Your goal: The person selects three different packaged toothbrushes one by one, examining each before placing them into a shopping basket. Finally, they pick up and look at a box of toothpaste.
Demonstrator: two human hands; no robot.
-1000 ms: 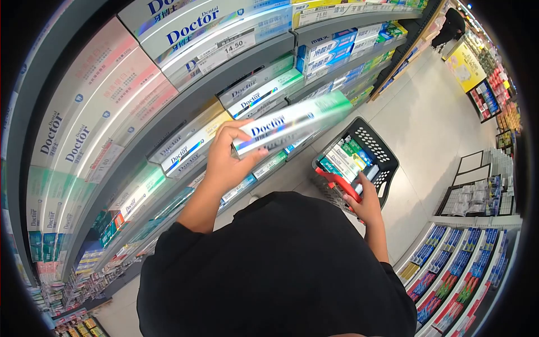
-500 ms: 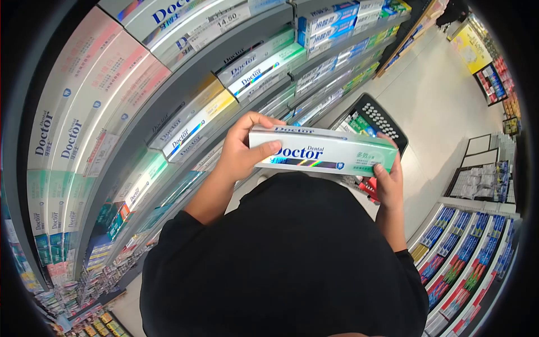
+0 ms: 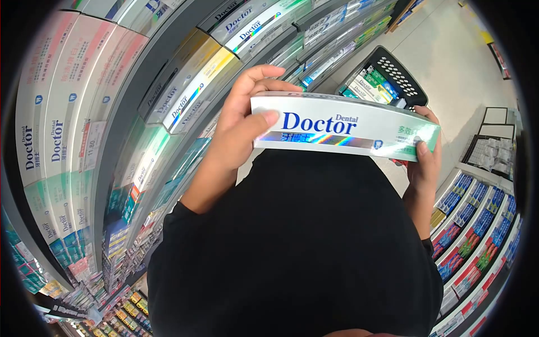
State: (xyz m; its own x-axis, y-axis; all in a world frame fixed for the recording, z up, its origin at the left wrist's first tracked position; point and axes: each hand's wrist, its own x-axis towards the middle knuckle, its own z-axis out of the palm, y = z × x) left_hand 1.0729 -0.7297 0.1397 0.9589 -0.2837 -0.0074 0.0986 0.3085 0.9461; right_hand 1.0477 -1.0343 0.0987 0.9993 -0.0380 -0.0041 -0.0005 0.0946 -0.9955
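Note:
A long white and green toothpaste box [image 3: 320, 124] marked "Dental Doctor" is held up in front of my chest, its printed face toward me. My left hand [image 3: 238, 118] grips its white end, thumb on the front and fingers along the top and behind. Around the green end is my right hand [image 3: 424, 149], with the thumb pressed to the front and fingers at the back edge. Below and behind the box, a black shopping basket [image 3: 401, 70] holds several toothpaste boxes [image 3: 368, 90], partly hidden.
Curving along my left, a grey shelf unit [image 3: 120, 84] carries rows of toothpaste boxes in pink, yellow and green. Racks of toothbrush packs [image 3: 477, 224] stand to my right. Pale floor [image 3: 455, 62] lies between them, and a wire display [image 3: 491, 151] stands at the far right.
The toothpaste box has come closer to my face and looks larger, slightly higher in view. Both hands moved with it and kept their grip. The surrounding view has shifted a little.

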